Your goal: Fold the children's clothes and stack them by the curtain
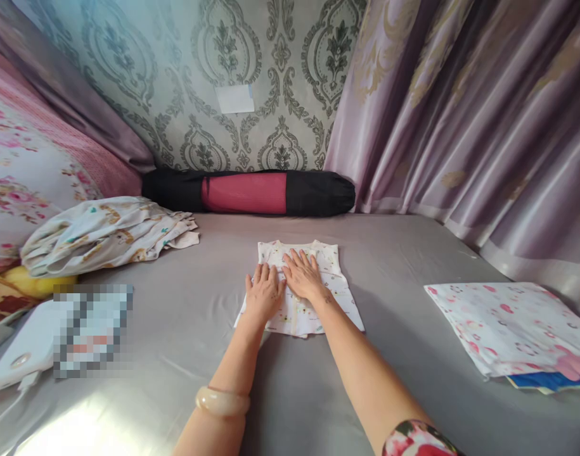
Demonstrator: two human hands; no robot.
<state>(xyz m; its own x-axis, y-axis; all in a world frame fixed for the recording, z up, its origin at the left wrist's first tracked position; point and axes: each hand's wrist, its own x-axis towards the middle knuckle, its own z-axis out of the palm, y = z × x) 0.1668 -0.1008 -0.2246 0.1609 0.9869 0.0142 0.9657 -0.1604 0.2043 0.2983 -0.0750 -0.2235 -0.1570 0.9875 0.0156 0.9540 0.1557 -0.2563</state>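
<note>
A small white sleeveless garment (335, 278) with a tiny print lies spread flat on the grey bed sheet (185, 329), neck end away from me. My left hand (264, 292) rests palm down on its left half, fingers stretched out. Beside it, my right hand (303, 275) presses flat on the middle of the garment, fingers spread toward the neckline. Both hands touch each other at the thumbs. A pale bangle (222, 401) sits on my left forearm.
A crumpled pile of printed clothes (106, 234) lies at the left. A black and red rolled bag (249, 192) lies against the wallpapered wall. Folded printed fabric (508, 326) lies at the right near the curtain (461, 114). A white device (23, 354) sits at the lower left.
</note>
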